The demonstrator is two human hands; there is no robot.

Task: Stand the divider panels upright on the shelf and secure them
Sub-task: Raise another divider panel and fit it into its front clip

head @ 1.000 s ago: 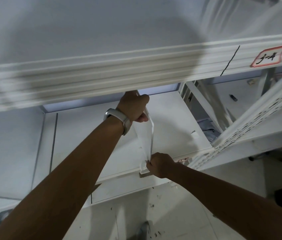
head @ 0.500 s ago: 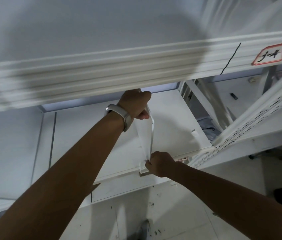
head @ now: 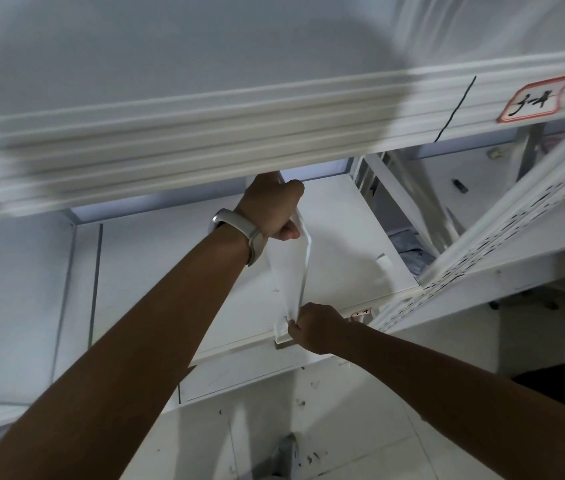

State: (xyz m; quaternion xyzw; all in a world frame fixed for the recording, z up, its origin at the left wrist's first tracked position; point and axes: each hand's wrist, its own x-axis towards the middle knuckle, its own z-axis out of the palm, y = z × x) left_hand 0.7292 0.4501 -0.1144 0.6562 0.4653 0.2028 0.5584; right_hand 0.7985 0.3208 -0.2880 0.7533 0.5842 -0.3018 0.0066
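**Clearance: lower shelf bay**

The upper shelf edge overhangs the bay and limits headroom. The divider panel stands upright mid-bay and splits it. Shelf surface left of the panel lies open. To the right, open surface runs up to the slanted perforated upright, which bars side entry.

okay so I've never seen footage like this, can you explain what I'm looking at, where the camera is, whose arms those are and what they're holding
There is no machine here: the camera sits on a person's head, looking forward and down, so both arms are the wearer's own. The left hand, with a white wristband, grips the top of a clear divider panel just under an upper shelf edge. The right hand pinches the panel's bottom end at the front lip of the lower shelf. The panel stands on edge on that white shelf. A red-bordered label is stuck on the upper edge.
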